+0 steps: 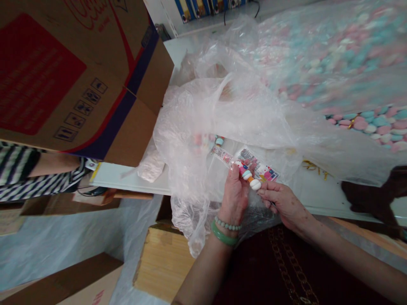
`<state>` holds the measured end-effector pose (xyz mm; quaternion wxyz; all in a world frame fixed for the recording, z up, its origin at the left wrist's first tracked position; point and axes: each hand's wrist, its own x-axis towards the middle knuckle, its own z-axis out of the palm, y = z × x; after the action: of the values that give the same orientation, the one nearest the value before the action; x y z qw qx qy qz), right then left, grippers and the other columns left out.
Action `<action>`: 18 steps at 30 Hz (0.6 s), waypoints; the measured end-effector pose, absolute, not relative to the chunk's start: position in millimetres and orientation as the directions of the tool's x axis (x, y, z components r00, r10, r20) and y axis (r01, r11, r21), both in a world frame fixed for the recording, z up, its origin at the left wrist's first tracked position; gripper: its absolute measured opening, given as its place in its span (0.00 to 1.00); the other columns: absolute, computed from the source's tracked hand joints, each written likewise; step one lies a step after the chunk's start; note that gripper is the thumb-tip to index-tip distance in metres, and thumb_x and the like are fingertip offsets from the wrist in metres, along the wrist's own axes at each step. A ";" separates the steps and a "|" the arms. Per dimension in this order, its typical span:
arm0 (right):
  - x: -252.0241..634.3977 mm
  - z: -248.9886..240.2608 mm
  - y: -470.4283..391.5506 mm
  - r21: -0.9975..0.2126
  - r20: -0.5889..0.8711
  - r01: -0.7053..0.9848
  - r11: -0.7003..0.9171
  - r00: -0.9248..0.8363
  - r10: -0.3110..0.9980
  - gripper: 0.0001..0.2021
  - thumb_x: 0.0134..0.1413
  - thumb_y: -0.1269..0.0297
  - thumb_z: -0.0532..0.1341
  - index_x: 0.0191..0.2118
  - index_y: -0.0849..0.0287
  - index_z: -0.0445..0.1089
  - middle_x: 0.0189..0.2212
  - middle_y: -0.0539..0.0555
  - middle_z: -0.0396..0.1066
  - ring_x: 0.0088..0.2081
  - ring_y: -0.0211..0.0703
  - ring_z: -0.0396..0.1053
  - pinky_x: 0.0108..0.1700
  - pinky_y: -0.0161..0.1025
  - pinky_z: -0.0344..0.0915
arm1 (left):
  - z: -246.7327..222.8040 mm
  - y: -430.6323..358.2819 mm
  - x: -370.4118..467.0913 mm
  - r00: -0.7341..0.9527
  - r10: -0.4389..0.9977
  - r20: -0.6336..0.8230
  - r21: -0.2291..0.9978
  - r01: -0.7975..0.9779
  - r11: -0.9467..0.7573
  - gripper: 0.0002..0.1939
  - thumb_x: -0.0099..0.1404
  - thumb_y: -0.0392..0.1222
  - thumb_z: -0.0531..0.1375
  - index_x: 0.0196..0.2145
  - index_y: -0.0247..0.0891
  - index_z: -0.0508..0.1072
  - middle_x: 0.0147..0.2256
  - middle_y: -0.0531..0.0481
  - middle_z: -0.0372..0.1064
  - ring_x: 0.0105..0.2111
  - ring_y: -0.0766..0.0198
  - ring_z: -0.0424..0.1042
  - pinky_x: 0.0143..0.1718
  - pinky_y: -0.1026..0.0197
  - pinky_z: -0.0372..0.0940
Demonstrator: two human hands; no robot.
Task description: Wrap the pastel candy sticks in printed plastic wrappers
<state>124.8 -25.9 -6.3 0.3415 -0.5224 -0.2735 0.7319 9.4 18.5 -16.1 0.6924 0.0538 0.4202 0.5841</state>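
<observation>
My left hand, with a green bangle and a beaded bracelet on its wrist, is closed around a narrow printed packet of candy. White, pale blue and orange pieces show in a row in the packet. At the packet's near end, my right hand has its thumb and fingers pinched together. A flat printed wrapper lies just beyond my hands. Under and around them spreads a large clear plastic bag, where a few more coloured candies show through.
A big cardboard box stands at the left. Many pink, blue and white candies lie under plastic at the right. Gold twist ties rest on the white table. Another person's striped clothing shows at far left.
</observation>
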 end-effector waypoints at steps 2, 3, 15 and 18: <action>127.0 -8.4 -24.5 -0.761 -0.579 -0.198 -0.618 -0.220 0.785 0.11 0.45 0.60 0.61 0.21 0.58 0.61 0.14 0.44 0.58 0.17 0.30 0.49 0.18 0.31 0.41 | -15.9 16.2 11.7 -0.042 0.857 -0.513 0.601 -0.731 0.323 0.14 0.62 0.52 0.57 0.36 0.37 0.71 0.39 0.46 0.73 0.40 0.59 0.73 0.46 0.56 0.66; 128.3 -9.3 -23.5 -0.773 -0.575 -0.176 -0.609 -0.211 0.791 0.11 0.45 0.60 0.61 0.21 0.58 0.60 0.14 0.44 0.58 0.17 0.31 0.50 0.19 0.32 0.41 | -16.1 15.2 12.6 -0.043 0.861 -0.506 0.618 -0.715 0.327 0.15 0.62 0.52 0.58 0.37 0.36 0.71 0.39 0.45 0.73 0.40 0.59 0.73 0.46 0.56 0.65; 134.9 -11.4 -14.5 -0.827 -0.515 -0.126 -0.547 -0.217 0.829 0.09 0.46 0.60 0.60 0.23 0.58 0.62 0.15 0.43 0.56 0.18 0.31 0.48 0.21 0.32 0.41 | -11.3 23.1 -10.5 0.247 0.806 -0.538 0.477 -0.699 0.533 0.11 0.60 0.43 0.61 0.40 0.37 0.72 0.40 0.46 0.73 0.38 0.60 0.73 0.47 0.54 0.65; 137.7 -14.2 -15.5 -0.777 -0.562 -0.161 -0.608 -0.259 0.786 0.08 0.45 0.61 0.62 0.25 0.58 0.64 0.16 0.43 0.57 0.17 0.30 0.48 0.20 0.32 0.40 | -3.4 31.0 -25.9 0.216 0.839 -0.499 0.486 -0.732 0.477 0.12 0.62 0.45 0.59 0.41 0.38 0.72 0.43 0.45 0.72 0.45 0.55 0.71 0.49 0.50 0.64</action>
<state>137.7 -15.5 -14.2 0.3230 -0.5161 -0.3025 0.7333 -25.9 31.0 -3.4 0.7763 0.0725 0.3687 0.5061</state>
